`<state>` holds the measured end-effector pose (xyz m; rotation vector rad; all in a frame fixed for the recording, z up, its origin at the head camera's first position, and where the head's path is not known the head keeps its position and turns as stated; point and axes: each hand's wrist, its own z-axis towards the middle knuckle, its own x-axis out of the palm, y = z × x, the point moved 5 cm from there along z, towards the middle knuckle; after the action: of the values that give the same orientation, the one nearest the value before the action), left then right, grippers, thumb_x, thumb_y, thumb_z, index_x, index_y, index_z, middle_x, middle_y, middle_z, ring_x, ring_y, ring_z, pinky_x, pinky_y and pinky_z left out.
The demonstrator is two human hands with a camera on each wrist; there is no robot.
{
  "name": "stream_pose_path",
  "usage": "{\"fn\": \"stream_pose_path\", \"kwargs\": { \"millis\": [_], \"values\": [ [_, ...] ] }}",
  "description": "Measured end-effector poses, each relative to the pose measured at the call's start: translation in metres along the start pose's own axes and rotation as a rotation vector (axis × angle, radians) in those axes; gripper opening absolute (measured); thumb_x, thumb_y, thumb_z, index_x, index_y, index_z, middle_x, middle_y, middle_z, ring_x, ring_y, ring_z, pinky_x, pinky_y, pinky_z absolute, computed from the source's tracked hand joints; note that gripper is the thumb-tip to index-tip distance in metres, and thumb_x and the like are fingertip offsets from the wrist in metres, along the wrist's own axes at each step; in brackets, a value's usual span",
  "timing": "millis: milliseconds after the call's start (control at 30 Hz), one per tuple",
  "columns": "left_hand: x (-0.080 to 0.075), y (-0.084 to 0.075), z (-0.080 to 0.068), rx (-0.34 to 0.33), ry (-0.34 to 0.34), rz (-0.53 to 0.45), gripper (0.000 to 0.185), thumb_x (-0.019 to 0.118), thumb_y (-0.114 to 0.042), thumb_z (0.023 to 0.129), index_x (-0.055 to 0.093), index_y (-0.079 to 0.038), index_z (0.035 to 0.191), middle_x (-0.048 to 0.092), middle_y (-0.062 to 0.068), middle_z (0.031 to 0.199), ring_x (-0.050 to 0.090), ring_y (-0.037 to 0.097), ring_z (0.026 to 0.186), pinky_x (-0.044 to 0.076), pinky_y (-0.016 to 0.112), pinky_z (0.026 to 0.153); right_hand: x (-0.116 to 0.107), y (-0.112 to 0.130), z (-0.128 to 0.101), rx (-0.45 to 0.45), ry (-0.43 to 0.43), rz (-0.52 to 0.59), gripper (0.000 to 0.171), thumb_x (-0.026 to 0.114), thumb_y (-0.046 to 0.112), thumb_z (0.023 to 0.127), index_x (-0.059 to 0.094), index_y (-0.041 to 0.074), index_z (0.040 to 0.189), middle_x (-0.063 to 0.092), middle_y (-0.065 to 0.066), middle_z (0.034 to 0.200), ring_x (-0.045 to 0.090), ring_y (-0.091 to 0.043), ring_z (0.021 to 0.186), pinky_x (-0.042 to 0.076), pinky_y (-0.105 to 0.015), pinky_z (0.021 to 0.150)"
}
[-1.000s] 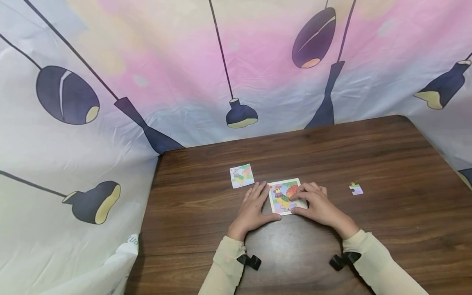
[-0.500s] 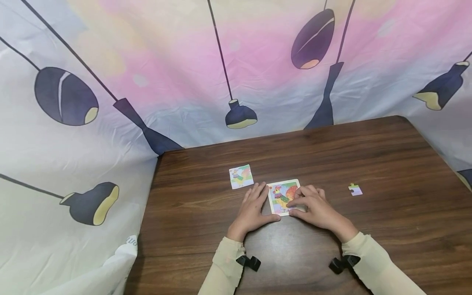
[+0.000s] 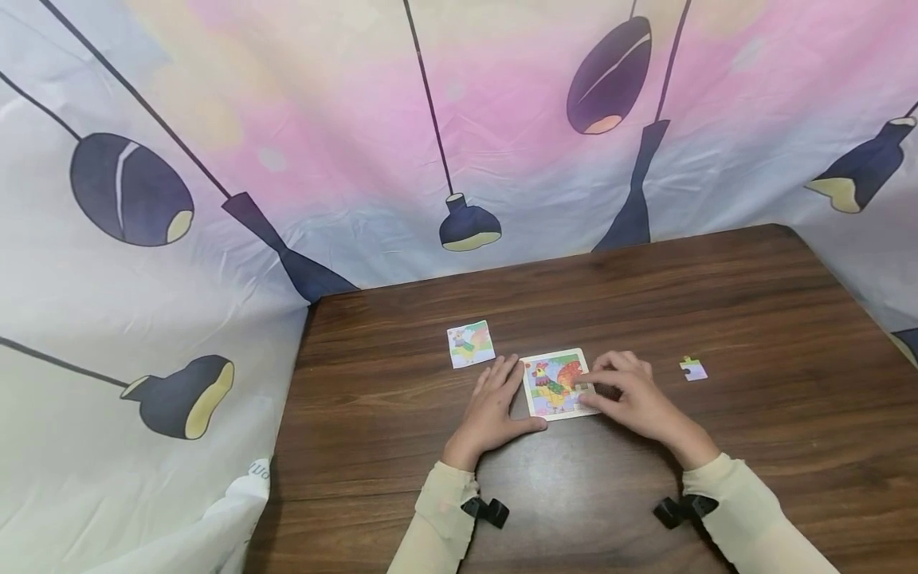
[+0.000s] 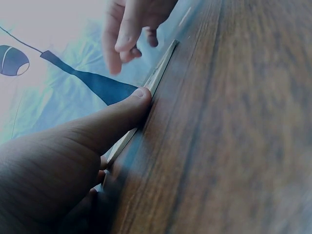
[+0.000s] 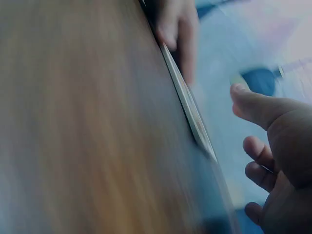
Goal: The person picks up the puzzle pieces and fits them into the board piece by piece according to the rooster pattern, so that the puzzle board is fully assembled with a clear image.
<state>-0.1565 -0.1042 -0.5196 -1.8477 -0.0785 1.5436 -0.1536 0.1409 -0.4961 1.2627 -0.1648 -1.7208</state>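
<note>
A small jigsaw puzzle in a white-rimmed tray (image 3: 570,415) lies on the table, showing a rooster. My left hand (image 3: 491,406) steadies it, fingers spread by its left edge and thumb at its near edge. In the left wrist view the left thumb (image 4: 131,109) touches the tray's edge. My right hand (image 3: 633,396) hovers over the tray's right side, index finger and thumb apart. The right wrist view shows this hand (image 5: 292,146) raised off the tray (image 5: 187,105), with nothing visible between its fingers. A loose puzzle piece (image 3: 695,369) lies farther right.
A square picture card (image 3: 470,344) with a paler rooster lies behind the left hand. The brown wooden table (image 3: 402,446) meets a printed lamp-pattern cloth (image 3: 344,191) at the back and left. A black wrist strap device (image 3: 491,512) is on each sleeve.
My right hand has moved right and drawn back from the middle of the puzzle, uncovering more of its lower right. The left hand, card and loose piece stay put.
</note>
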Motion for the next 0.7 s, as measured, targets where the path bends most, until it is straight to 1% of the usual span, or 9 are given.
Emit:
{"fn": "stream_pose_path", "kwargs": {
  "millis": [67, 133, 233, 300, 367, 467, 567, 633, 700],
  "values": [
    [0.0, 0.0, 0.0, -0.001, 0.004, -0.002, 0.104, 0.08, -0.056, 0.09, 0.03, -0.007, 0.167, 0.023, 0.009, 0.175, 0.01, 0.028, 0.163, 0.012, 0.049, 0.131, -0.016, -0.011, -0.004, 0.017, -0.058, -0.015, 0.033, 0.092, 0.007, 0.075, 0.085, 0.014, 0.107, 0.062, 0.004, 0.099, 0.048, -0.016, 0.096, 0.03, -0.042, 0.083],
    [0.001, 0.001, -0.001, -0.002, 0.009, 0.004, 0.105, 0.079, -0.057, 0.09, 0.029, -0.008, 0.167, 0.022, 0.008, 0.175, 0.009, 0.027, 0.163, 0.011, 0.048, 0.131, -0.035, -0.023, -0.01, 0.058, -0.102, -0.035, 0.034, 0.093, 0.006, 0.074, 0.084, 0.011, 0.106, 0.063, 0.001, 0.099, 0.049, -0.018, 0.096, 0.031, -0.041, 0.082],
    [0.0, 0.001, 0.0, 0.007, 0.007, 0.008, 0.104, 0.079, -0.057, 0.091, 0.028, -0.008, 0.167, 0.022, 0.009, 0.175, 0.009, 0.028, 0.163, 0.011, 0.048, 0.131, -0.064, -0.042, -0.024, 0.157, -0.128, -0.045, 0.035, 0.092, 0.006, 0.077, 0.082, 0.006, 0.11, 0.063, -0.005, 0.103, 0.048, -0.023, 0.098, 0.033, -0.042, 0.081],
    [0.001, 0.001, 0.0, 0.01, 0.003, 0.008, 0.104, 0.079, -0.057, 0.091, 0.029, -0.008, 0.167, 0.022, 0.009, 0.175, 0.009, 0.028, 0.163, 0.011, 0.049, 0.131, -0.081, -0.055, -0.035, 0.238, -0.115, -0.05, 0.035, 0.091, 0.008, 0.082, 0.081, 0.004, 0.115, 0.062, -0.009, 0.107, 0.047, -0.025, 0.101, 0.033, -0.044, 0.081],
    [0.001, 0.001, 0.0, 0.011, 0.0, 0.002, 0.104, 0.079, -0.056, 0.09, 0.029, -0.008, 0.167, 0.022, 0.009, 0.175, 0.009, 0.028, 0.163, 0.012, 0.049, 0.131, -0.094, -0.068, -0.047, 0.314, -0.083, -0.053, 0.035, 0.088, 0.011, 0.086, 0.079, 0.003, 0.119, 0.061, -0.01, 0.11, 0.045, -0.023, 0.104, 0.034, -0.043, 0.082],
    [0.002, 0.002, -0.001, 0.008, 0.002, -0.002, 0.104, 0.079, -0.056, 0.091, 0.028, -0.008, 0.168, 0.022, 0.008, 0.175, 0.009, 0.027, 0.163, 0.011, 0.049, 0.131, -0.108, -0.084, -0.061, 0.379, -0.031, -0.07, 0.038, 0.088, 0.015, 0.089, 0.078, 0.005, 0.124, 0.062, -0.01, 0.113, 0.047, -0.007, 0.107, 0.038, -0.033, 0.083],
    [0.003, 0.002, -0.001, 0.011, 0.003, -0.002, 0.104, 0.079, -0.057, 0.091, 0.028, -0.008, 0.168, 0.022, 0.008, 0.175, 0.009, 0.027, 0.163, 0.011, 0.049, 0.131, -0.116, -0.095, -0.069, 0.389, 0.009, -0.098, 0.041, 0.089, 0.017, 0.088, 0.077, 0.006, 0.125, 0.063, -0.01, 0.112, 0.046, 0.008, 0.102, 0.04, -0.021, 0.079],
    [0.002, 0.002, 0.0, 0.015, 0.0, -0.003, 0.104, 0.079, -0.056, 0.091, 0.028, -0.008, 0.168, 0.022, 0.009, 0.175, 0.009, 0.028, 0.163, 0.012, 0.05, 0.131, -0.12, -0.099, -0.07, 0.373, 0.035, -0.133, 0.043, 0.09, 0.017, 0.086, 0.077, 0.005, 0.125, 0.064, -0.01, 0.11, 0.051, 0.002, 0.101, 0.042, -0.022, 0.076],
    [0.001, 0.001, 0.0, 0.014, -0.001, -0.004, 0.104, 0.08, -0.055, 0.091, 0.027, -0.008, 0.168, 0.022, 0.009, 0.175, 0.009, 0.028, 0.163, 0.011, 0.05, 0.131, -0.12, -0.102, -0.069, 0.359, 0.063, -0.168, 0.044, 0.09, 0.017, 0.086, 0.077, 0.004, 0.125, 0.064, -0.011, 0.108, 0.055, -0.011, 0.101, 0.043, -0.029, 0.078]
  ]
}}
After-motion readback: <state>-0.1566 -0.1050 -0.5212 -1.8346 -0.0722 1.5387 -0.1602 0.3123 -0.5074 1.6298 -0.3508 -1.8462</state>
